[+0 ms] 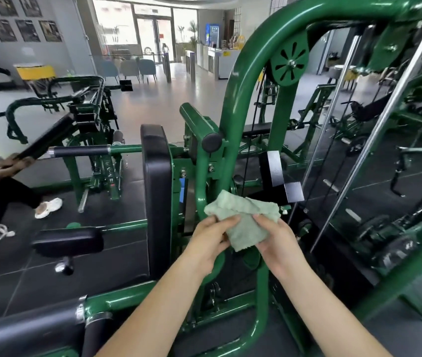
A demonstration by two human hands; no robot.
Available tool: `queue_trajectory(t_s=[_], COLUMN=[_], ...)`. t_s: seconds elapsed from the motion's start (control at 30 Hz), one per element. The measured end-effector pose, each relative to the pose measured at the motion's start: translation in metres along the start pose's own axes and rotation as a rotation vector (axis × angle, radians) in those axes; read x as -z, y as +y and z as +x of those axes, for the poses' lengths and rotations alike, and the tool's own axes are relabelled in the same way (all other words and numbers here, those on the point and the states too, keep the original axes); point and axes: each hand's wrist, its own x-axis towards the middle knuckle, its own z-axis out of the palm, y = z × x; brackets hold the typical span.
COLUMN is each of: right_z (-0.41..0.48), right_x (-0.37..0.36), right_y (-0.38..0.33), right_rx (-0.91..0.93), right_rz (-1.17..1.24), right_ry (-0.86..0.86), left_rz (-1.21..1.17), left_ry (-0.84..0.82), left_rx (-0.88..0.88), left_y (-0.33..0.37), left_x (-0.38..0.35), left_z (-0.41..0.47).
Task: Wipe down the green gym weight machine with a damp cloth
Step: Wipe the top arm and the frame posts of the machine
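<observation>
A pale green cloth (243,222), folded and bunched, is held between both hands in front of the green weight machine (240,81), just beside the lower bend of its curved tubular frame. The cloth's left edge is pinched by the left hand (211,243), thumb on top and fingers curled beneath; its right side is gripped by the right hand (278,243), with the fingers folded over the fabric. Whether the cloth touches the frame cannot be told. To the left of the hands an upright black back pad (157,191) is seen, with a black seat pad (68,240) lower down. A green pulley wheel (288,61) is mounted high on the frame. At the far left, another person (1,191) is seated at a neighbouring machine.
</observation>
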Motion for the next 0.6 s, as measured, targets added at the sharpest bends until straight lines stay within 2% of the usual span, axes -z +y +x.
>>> queue_trajectory(t_s=[0.1, 0.17, 0.2, 0.27, 0.33, 0.37, 0.47, 0.6], right_z=[-0.001, 0.004, 0.006, 0.005, 0.000, -0.003, -0.002, 0.015], right_x=[0.002, 0.005, 0.005, 0.001, -0.006, -0.008, -0.007, 0.005], right_y=[0.004, 0.010, 0.013, 0.016, 0.011, 0.009, 0.010, 0.007], right_rx=[-0.048, -0.068, -0.030, 0.213, 0.510, 0.574, 0.491, 0.381], right_rz=[-0.061, -0.242, -0.377, -0.685, -0.929, -0.976, -0.985, -0.954], right_ry=[0.125, 0.275, 0.346, 0.435, 0.310, 0.192, -0.125, -0.167], left_rz=[-0.014, 0.020, 0.051, 0.132, 0.206, 0.246, 0.317, 0.366], left_ry=[0.046, 0.079, 0.107, 0.161, 0.173, 0.166, 0.160, 0.138], left_rx=[-0.035, -0.052, -0.060, -0.090, -0.113, -0.118, -0.120, -0.103], left_y=[0.001, 0.003, 0.004, 0.006, 0.009, 0.010, 0.017, 0.023], left_x=[0.003, 0.006, 0.007, 0.008, 0.006, 0.005, -0.001, -0.004], left_z=[0.001, 0.003, 0.003, 0.005, 0.006, 0.007, 0.014, 0.025])
